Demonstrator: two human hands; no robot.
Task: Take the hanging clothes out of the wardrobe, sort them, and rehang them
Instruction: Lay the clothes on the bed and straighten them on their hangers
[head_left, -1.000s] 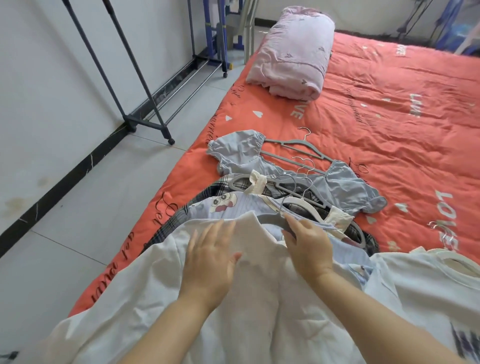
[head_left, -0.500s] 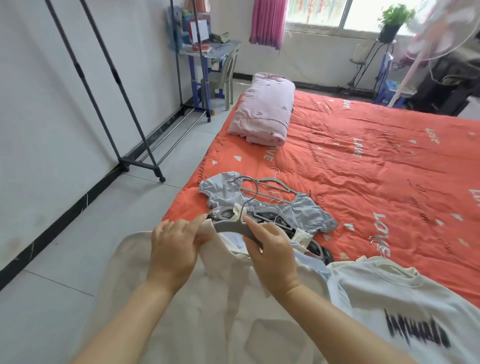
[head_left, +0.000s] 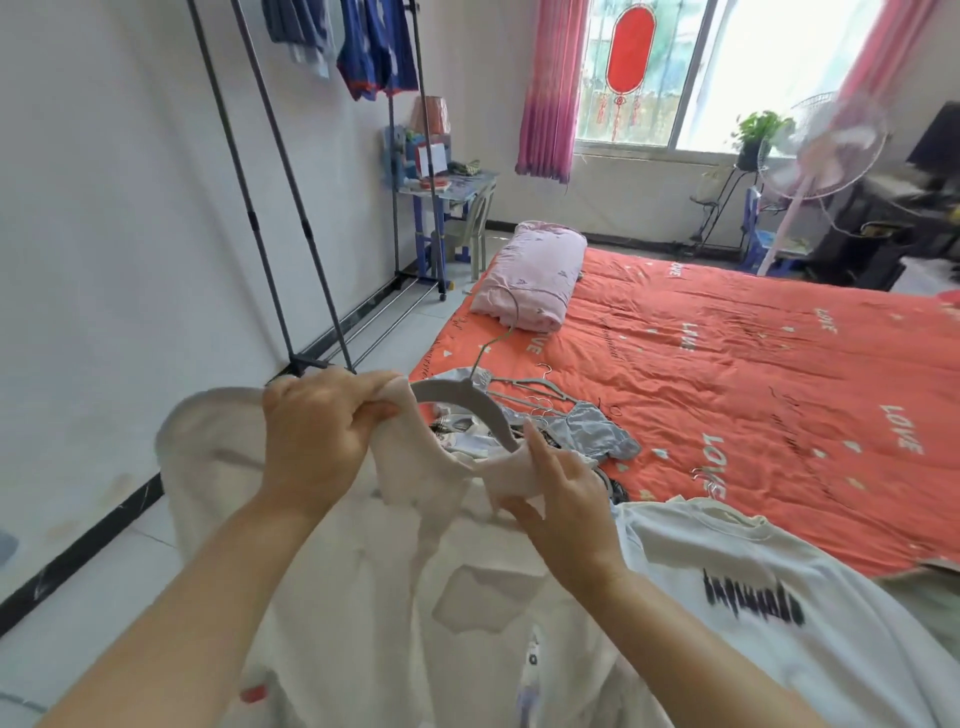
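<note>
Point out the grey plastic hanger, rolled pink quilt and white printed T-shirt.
Grey plastic hanger (head_left: 457, 397): head view, curved shoulder.
Rolled pink quilt (head_left: 535, 280): head view, top side.
White printed T-shirt (head_left: 691, 561): head view, chest.

Your left hand (head_left: 322, 431), gripping the white shirt (head_left: 415, 597), covers 1 end of the grey hanger (head_left: 452, 397); the collar pinched in your right hand (head_left: 561, 499) hides the other. The shirt runs off the bottom edge. Behind it, the pile of clothes (head_left: 597, 436) shows only in part. The T-shirt (head_left: 753, 561) print is too blurred to read. The top edge cuts the hanging clothes (head_left: 374, 52). The fan (head_left: 826, 145) is smeared.
</note>
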